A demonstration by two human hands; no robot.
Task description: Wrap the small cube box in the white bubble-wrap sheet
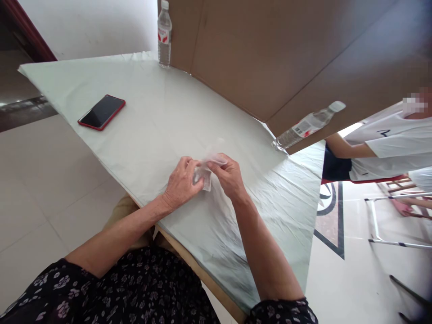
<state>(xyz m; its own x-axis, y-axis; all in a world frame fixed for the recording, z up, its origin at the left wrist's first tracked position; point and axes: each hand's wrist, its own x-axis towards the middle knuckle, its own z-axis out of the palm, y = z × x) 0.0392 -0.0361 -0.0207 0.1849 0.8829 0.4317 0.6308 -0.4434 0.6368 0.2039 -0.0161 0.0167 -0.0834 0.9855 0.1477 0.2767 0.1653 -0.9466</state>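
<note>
Over the near part of the table, my left hand [182, 183] is closed around a small clear plastic piece [207, 183] with a squarish lower end. I cannot make out whether it is a packet or a little box. Close beside it, my right hand [230, 176] pinches a thin, see-through plastic film [217, 159] between thumb and fingers. The film is blurred at its upper edge, and the two hands nearly meet there. Whether film and clear piece are joined is hidden by the fingers.
A pale cloth covers the table [145, 117]. On it lie a red-cased phone [101, 112] at left and two water bottles [164, 38] against a tall cardboard partition [236, 58]. A person in a white shirt [388, 144] sits beyond the right edge, near a metal-framed stool [374, 220].
</note>
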